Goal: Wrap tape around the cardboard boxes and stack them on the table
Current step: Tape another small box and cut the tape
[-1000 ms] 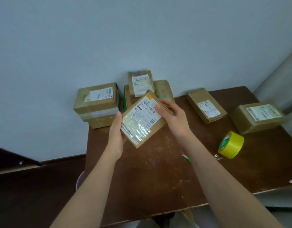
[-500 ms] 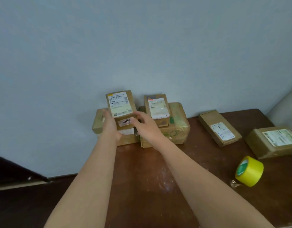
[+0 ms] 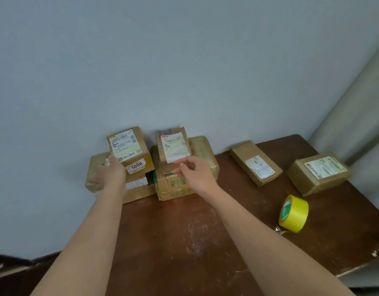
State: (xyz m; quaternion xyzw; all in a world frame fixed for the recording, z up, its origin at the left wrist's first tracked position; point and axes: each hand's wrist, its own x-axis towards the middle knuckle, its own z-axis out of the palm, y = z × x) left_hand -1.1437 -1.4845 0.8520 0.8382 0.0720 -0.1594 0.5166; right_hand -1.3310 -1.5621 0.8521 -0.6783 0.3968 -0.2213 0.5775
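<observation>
Two stacks up against the wall — box marked 1006 [image 3: 130, 150] set atop the left one, left hand [image 3: 111, 175] touching it, fingers loose, right hand [image 3: 195, 170] relaxed, holding nothing — with two loose boxes [image 3: 255, 162] [image 3: 318, 173] and yellow tape [image 3: 294, 213] waiting on the table [image 3: 184, 242].

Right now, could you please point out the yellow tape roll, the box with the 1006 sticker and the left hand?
yellow tape roll [image 3: 295, 214]: head view, on its outer band.
1006 box [image 3: 128, 146]: head view, on its top label.
left hand [image 3: 111, 175]: head view, on its back.
</observation>
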